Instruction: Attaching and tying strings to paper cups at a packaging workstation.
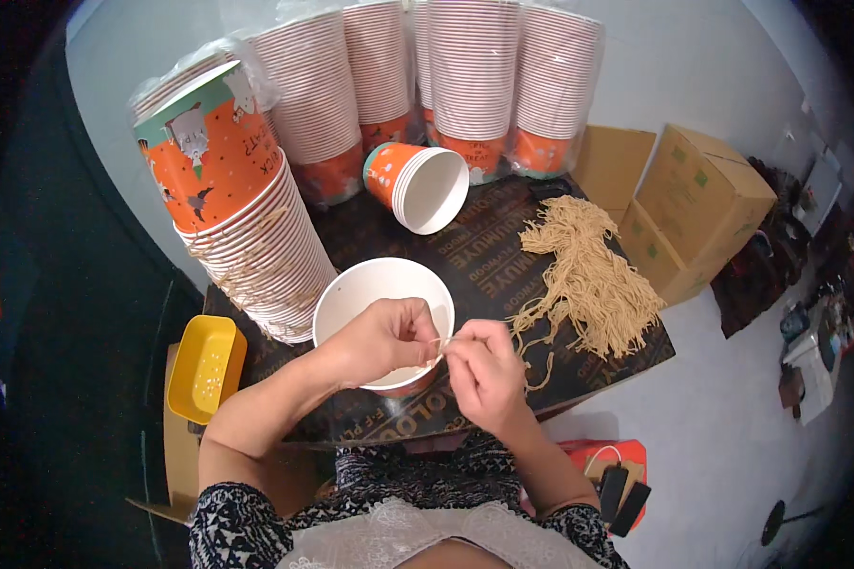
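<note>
Left hand (pixel 387 339) and right hand (pixel 489 373) nearly meet at centre frame, both pinching a thin cord (pixel 439 343) over the white-lined paper bucket (pixel 353 286). Threading or tying seems the step; the next move likely calls for a steady pull.

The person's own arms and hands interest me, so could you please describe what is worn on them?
The left hand and right hand are bare, with no gloves. Both forearms are uncovered too. The left sleeve and right sleeve are short, dark fabric with a white geometric pattern. No cables or markings show on the arms.
</note>
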`<action>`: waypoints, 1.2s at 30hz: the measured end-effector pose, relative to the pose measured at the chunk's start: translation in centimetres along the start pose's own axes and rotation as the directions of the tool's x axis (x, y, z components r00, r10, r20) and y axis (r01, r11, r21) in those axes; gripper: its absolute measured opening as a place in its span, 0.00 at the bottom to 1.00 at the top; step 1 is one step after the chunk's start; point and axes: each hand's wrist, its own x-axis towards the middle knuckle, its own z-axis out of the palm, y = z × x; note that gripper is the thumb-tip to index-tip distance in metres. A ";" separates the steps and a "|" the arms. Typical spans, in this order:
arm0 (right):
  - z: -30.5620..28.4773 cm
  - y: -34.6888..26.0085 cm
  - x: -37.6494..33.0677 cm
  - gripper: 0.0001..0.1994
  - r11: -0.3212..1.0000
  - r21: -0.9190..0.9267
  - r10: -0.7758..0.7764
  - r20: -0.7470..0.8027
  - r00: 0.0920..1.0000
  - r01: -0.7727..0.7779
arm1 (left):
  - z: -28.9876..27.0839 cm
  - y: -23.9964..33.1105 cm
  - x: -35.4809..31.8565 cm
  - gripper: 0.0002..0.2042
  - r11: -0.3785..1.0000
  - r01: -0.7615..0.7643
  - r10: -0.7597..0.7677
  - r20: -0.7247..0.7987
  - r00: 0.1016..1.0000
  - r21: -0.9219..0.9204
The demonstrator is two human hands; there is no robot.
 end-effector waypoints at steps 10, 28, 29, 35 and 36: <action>0.7 1.1 0.2 0.07 0.998 0.025 0.059 0.033 0.998 -0.060 | 2.1 0.5 -0.9 0.06 0.675 -0.272 0.409 -0.041 0.912 0.686; 0.0 1.2 -0.4 0.09 0.734 0.424 0.378 0.393 0.838 -0.530 | 1.8 -0.1 -1.3 0.05 0.433 -0.357 0.590 0.039 0.806 0.828; 0.1 1.1 -0.5 0.08 0.725 0.430 0.393 0.383 0.836 -0.538 | 1.7 -0.1 -1.3 0.05 0.476 -0.357 0.579 0.019 0.815 0.804; 0.4 0.3 -1.2 0.02 0.801 0.376 0.408 0.229 0.884 -0.466 | 1.5 0.2 -1.5 0.05 0.603 -0.325 0.492 -0.019 0.870 0.729; 0.4 0.0 -1.2 0.02 0.842 0.301 0.408 0.186 0.894 -0.447 | 1.4 0.1 -1.4 0.05 0.603 -0.324 0.492 -0.020 0.870 0.729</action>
